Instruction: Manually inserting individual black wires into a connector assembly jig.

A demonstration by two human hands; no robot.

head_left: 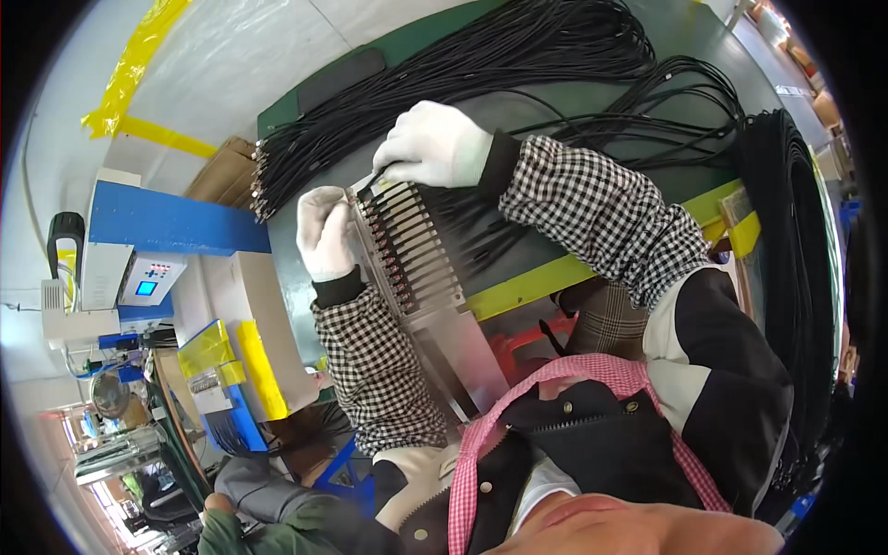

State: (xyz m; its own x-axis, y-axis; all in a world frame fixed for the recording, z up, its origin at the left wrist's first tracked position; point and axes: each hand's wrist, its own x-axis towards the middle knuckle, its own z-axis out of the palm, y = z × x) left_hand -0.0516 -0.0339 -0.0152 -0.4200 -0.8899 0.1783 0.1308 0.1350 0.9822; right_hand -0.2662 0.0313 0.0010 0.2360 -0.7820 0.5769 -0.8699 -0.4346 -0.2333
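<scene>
A long metal fixture (pixel 453 347) reaches from near my body to the middle of the green table. Its far half holds a row of black cable ends (pixel 407 242) lying side by side in slots, with small reddish and silvery tips along the left edge. My right hand (pixel 435 148), white-gloved, is closed at the fixture's far end, fingers pinched on a black cable (pixel 376 176); the exact grip is partly hidden. My left hand (pixel 326 231), also white-gloved, is closed beside the fixture's far left corner, fingers curled together. What those fingers hold, if anything, is hidden.
Large bundles of black cables (pixel 518 46) lie across the far side of the green table (pixel 758 69), and more hang at the right (pixel 786 231). At the left stands a blue and white machine (pixel 153 217) with a small screen. Another person's green sleeve (pixel 231 532) shows at lower left.
</scene>
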